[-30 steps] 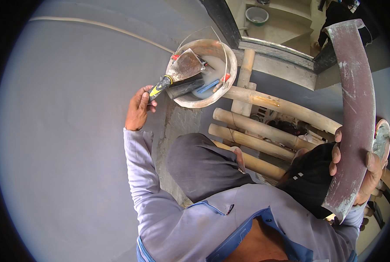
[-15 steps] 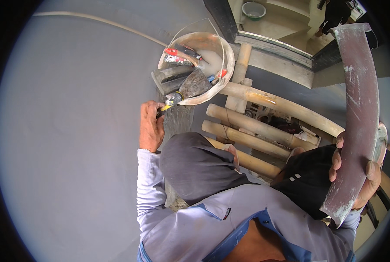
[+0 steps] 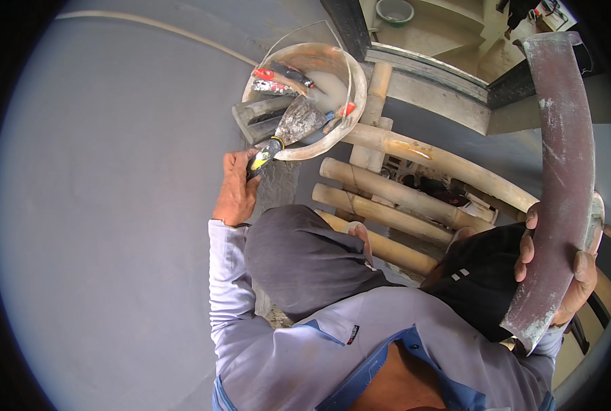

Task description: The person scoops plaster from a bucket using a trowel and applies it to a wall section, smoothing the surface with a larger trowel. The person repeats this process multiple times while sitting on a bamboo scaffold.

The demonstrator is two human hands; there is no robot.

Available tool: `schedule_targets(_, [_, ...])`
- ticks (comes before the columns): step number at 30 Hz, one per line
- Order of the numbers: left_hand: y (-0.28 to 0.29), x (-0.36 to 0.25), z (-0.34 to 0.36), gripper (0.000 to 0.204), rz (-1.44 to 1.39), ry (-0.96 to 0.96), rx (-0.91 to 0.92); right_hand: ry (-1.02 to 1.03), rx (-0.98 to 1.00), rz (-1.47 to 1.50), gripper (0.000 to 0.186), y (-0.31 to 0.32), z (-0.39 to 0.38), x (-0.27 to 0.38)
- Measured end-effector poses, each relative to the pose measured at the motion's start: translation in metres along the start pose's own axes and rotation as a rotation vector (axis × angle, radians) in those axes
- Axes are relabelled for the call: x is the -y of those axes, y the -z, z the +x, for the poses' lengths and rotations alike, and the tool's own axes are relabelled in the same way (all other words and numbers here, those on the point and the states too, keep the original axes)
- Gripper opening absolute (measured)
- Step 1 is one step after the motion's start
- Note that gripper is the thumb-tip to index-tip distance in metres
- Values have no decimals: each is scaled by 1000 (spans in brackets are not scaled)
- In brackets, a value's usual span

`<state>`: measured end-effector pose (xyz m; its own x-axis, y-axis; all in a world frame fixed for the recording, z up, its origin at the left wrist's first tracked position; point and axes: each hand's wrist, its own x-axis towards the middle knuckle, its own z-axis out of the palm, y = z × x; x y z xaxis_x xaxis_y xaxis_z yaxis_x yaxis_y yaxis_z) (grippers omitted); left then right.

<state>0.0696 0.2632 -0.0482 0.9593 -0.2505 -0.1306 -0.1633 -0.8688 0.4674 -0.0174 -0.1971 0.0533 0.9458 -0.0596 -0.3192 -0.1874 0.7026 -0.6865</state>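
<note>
My left hand [image 3: 237, 188] is closed round the black and yellow handle of a putty knife [image 3: 301, 121], its broad, stained blade reaching over the rim of a bucket [image 3: 357, 113]. Inside the bucket are cloudy liquid and several tools, among them a red-tipped one [image 3: 264, 73] and a grey, trough-like piece [image 3: 245, 120] sticking out at the left. On the far right, my right hand [image 3: 579, 284] grips a long maroon sandpaper strip [image 3: 566, 151], dusty and bowed, with fingers on both edges. Behind the strip, a pale rounded object [image 3: 596, 219] shows only in part.
I am crouched on bamboo poles [image 3: 388, 209] with gaps between them; items lie below. A grey wall [image 3: 114, 205] fills the left side, with a thin cable [image 3: 155, 29] along it. A window or door frame [image 3: 429, 72] stands at the back, a basin [image 3: 394, 12] beyond it.
The putty knife has turned and lifted slightly, so its blade now shows a paler, scuffed face over the bucket. My right hand and the sandpaper strip have barely moved.
</note>
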Motion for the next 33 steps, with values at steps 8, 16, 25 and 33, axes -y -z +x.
schedule_targets(8, [1, -25, 10, 45, 178, 83, -105, -49, 13, 32, 78, 4, 0, 3])
schedule_targets(16, [2, -42, 61, 43, 465, -155, -106, -200, -15, -95, 77, -5, 4, 7])
schedule_targets(25, [-1, -53, 120, 26, 656, -55, 133, -250, 39, -33, 75, 2, 5, 12])
schedule_targets(33, [40, -81, 56, 27, 371, -67, -416, -180, -43, -155, 78, -5, 2, 10])
